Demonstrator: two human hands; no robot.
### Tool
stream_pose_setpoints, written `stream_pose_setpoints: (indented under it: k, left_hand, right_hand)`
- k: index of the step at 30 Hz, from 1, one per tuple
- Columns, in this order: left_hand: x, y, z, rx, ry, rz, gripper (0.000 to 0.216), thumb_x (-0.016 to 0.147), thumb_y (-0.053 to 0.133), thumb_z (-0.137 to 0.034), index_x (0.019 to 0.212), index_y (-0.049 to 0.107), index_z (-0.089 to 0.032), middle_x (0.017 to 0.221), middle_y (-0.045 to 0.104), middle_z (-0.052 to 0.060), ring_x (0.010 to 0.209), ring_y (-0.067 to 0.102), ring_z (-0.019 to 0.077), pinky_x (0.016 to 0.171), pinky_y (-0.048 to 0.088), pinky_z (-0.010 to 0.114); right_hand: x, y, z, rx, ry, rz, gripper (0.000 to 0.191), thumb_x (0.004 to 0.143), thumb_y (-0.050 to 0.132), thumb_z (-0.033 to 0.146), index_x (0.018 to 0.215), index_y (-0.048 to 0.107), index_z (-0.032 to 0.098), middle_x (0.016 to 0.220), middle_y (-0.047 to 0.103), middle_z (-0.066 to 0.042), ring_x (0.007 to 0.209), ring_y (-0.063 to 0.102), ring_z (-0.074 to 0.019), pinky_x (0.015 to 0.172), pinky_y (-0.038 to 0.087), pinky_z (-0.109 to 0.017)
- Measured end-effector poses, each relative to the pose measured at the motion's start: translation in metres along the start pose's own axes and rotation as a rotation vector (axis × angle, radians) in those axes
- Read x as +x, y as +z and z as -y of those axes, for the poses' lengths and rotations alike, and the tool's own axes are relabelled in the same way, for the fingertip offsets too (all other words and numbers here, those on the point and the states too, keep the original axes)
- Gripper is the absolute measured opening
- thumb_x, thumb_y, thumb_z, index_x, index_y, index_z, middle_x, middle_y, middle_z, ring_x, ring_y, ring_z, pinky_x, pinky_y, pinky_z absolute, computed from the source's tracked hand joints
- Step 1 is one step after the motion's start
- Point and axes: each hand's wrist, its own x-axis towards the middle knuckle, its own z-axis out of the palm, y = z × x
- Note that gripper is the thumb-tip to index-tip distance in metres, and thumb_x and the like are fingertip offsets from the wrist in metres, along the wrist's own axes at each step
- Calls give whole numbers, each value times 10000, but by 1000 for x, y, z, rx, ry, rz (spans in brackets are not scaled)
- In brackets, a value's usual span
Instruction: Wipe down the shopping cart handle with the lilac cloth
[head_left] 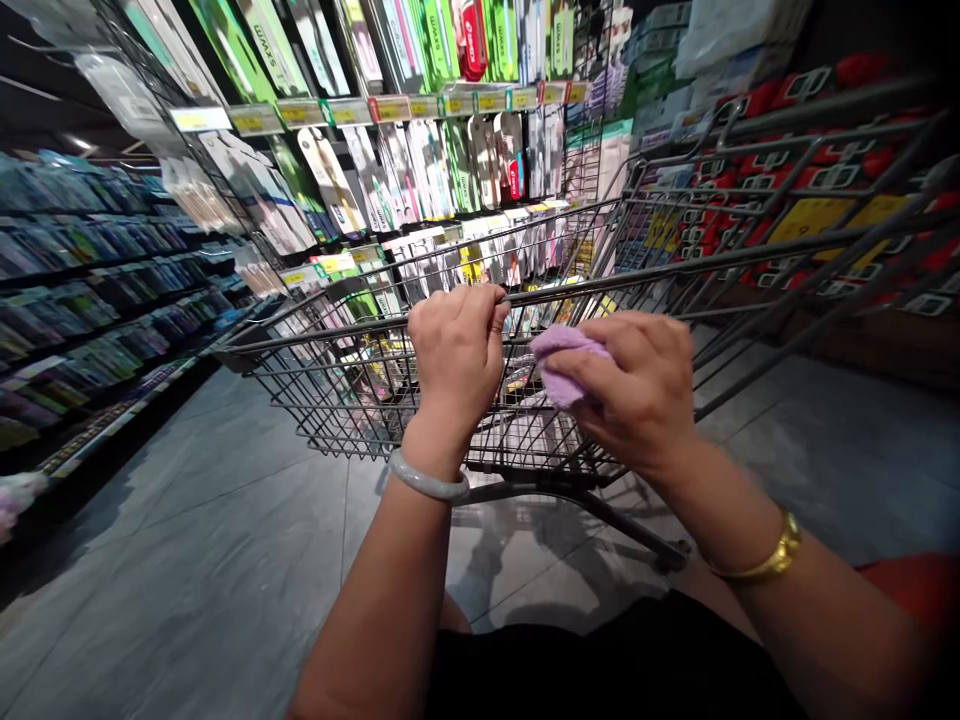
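A wire shopping cart stands side-on in front of me, its top rim running across the view. My left hand, below which a pale bangle circles the wrist, is closed around that top rail. Bunched in my right hand is a purple cloth, pinched between thumb and fingers. The right hand is just under the rail, right of my left hand; whether the cloth touches the wire I cannot tell. A gold bracelet sits on my right forearm.
Behind the cart rises a display rack hung with packaged goods and price labels. Shelves of packets line the left side. Red packaged items hang at the right, behind the cart's handle end. Grey floor tiles lie below.
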Motion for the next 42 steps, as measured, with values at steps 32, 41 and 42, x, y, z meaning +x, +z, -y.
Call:
stream_pose_setpoints:
  k: [32,41,42]
  left_hand:
    - [0,0,0,2,3,-5,256,1015,400,-398,1000,617,-263,923,675,49,852,515,235,797,296,400]
    - [0,1,2,22,13,-20,254,1016,414,-380,1003,628,-245,904,669,43,844,516,226,796,302,390]
    - [0,0,2,22,13,-20,253,1016,413,-380,1001,627,-245,899,668,43,840,515,225,794,302,390]
  right_hand:
    - [5,-14,-19,-1,61,-109,254,813,696,308,1066,678,314,1125,661,-48,1069,572,-245,929,395,-425]
    - [3,-5,-10,-74,-11,-71,210,823,688,314,1032,675,296,1111,666,-31,1075,566,-238,933,384,-423]
    - [3,-6,-12,-72,-13,-91,213,818,694,317,1029,674,300,1104,665,-27,1072,568,-234,934,387,-420]
